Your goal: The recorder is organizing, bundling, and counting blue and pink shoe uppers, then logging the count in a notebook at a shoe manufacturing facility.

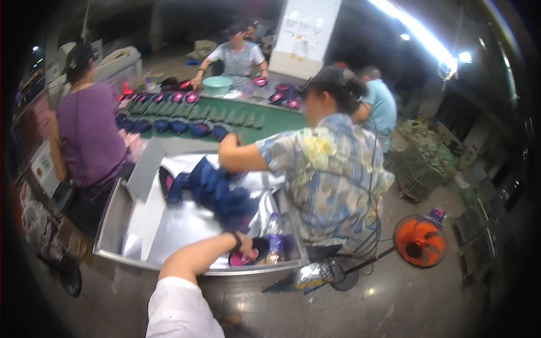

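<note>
We see one of our own arms entering from the bottom centre of the frame, in a white sleeve, with a dark band at the wrist. Which arm it is we cannot say for sure; it reads as our right hand (246,248). Its fingers are curled narrowly around the rim of a shoe (248,256) with a dark outside and a bright pink lining, so the grip is closed on that shoe. Our left hand is out of view.

The shoe sits at the lower centre of the frame, in the near corner of a shiny metal tray (115,217), its opening turned up towards us. Just right of it stands a clear plastic bottle (274,236). Higher in the tray, at mid-frame, lies a pile of blue shoes (217,188), where a person in a patterned shirt (329,174) reaches in from the right.
</note>
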Motion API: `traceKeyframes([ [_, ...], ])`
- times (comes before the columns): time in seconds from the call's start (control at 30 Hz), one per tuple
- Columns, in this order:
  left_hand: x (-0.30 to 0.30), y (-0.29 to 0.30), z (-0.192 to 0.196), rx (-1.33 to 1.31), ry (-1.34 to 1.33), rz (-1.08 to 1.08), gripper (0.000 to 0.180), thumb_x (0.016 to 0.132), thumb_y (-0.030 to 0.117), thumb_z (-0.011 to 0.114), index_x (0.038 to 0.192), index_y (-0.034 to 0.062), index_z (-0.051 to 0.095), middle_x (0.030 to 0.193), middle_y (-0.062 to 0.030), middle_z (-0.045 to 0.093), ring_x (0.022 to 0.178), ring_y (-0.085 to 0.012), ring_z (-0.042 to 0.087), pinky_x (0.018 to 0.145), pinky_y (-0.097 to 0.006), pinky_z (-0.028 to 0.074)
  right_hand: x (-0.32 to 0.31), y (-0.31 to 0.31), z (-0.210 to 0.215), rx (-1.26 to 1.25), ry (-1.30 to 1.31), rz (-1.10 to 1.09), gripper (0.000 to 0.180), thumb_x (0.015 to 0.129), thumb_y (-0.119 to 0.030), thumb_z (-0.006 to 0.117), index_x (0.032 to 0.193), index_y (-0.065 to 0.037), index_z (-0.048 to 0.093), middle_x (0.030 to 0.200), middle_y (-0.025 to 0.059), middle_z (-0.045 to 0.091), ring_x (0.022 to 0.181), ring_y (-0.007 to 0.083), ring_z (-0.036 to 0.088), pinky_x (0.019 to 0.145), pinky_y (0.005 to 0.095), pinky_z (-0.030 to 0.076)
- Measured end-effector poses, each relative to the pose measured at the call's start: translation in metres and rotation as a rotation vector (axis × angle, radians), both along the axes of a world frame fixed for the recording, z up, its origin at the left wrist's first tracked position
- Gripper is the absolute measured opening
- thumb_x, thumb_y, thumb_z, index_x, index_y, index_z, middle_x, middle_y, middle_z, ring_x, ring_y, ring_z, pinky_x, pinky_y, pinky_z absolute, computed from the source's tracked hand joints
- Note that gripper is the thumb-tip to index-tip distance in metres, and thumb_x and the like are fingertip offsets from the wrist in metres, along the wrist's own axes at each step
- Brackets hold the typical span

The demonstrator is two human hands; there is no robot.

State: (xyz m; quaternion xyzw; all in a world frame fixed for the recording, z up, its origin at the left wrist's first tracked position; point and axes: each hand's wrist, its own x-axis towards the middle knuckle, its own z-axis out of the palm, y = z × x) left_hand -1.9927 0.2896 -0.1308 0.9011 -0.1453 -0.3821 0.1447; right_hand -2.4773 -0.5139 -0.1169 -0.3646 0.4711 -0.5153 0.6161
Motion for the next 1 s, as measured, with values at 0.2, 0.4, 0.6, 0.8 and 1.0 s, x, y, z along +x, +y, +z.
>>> traceKeyframes([
  [0.2, 0.01, 0.058, 0.0, 0.291, -0.281, 0.097, 0.036, 0.074, 0.037, 0.057, 0.088, 0.0052, 0.067, 0.089, -0.0165, 0.064, 0.083, -0.0315, 0.061, 0.076, -0.039, 0.047, 0.084, 0.065, -0.009, 0.15, -0.05, 0.399, 0.027, 0.089, -0.018, 0.037, 0.063, -0.009, 0.038, 0.055, -0.0015, 0.038, 0.045, 0.0131, 0.032, 0.046, 0.0282, 0.037],
  [0.4, -0.05, 0.12, 0.123, 0.188, -0.659, 0.61, 0.024, 0.071, 0.025, 0.052, 0.077, 0.007, 0.068, 0.087, -0.0178, 0.063, 0.079, -0.0315, 0.062, 0.074, -0.041, 0.048, 0.104, 0.069, -0.02, 0.179, 0.36, 0.465, 0.017, 0.086, -0.014, 0.046, 0.072, -0.007, 0.051, 0.06, 0.0005, 0.051, 0.048, 0.0112, 0.044, 0.042, 0.0244, 0.032],
  [0.6, -0.108, -0.225, 0.23, -0.727, -0.741, 0.032, 0.017, 0.075, 0.012, 0.058, 0.089, 0.0027, 0.06, 0.085, -0.0103, 0.062, 0.082, -0.0207, 0.06, 0.074, -0.03, 0.047, 0.135, 0.064, -0.029, 0.036, 0.647, 1.111, 0.02, 0.084, -0.018, 0.052, 0.067, -0.008, 0.05, 0.058, -0.0014, 0.047, 0.05, 0.0084, 0.04, 0.044, 0.0239, 0.031],
  [0.8, -0.165, -0.569, 0.078, -0.929, -0.246, -0.505, 0.033, 0.085, 0.028, 0.051, 0.102, 0.0009, 0.054, 0.09, -0.0143, 0.058, 0.083, -0.0281, 0.055, 0.073, -0.039, 0.043, 0.203, 0.018, 0.069, -0.101, 0.285, 1.564, 0.028, 0.085, -0.021, 0.054, 0.06, -0.01, 0.047, 0.049, -0.0058, 0.039, 0.043, 0.0058, 0.034, 0.039, 0.024, 0.024],
  [1.0, -0.148, -0.68, 0.099, -0.734, 0.033, -0.256, 0.03, 0.088, 0.03, 0.05, 0.084, 0.0034, 0.063, 0.074, -0.0102, 0.062, 0.065, -0.0263, 0.059, 0.061, -0.039, 0.046, 0.246, -0.136, 0.084, -0.145, 0.125, 1.438, 0.024, 0.086, -0.023, 0.056, 0.067, -0.01, 0.048, 0.053, -0.0041, 0.044, 0.044, 0.0055, 0.038, 0.039, 0.0218, 0.029],
])
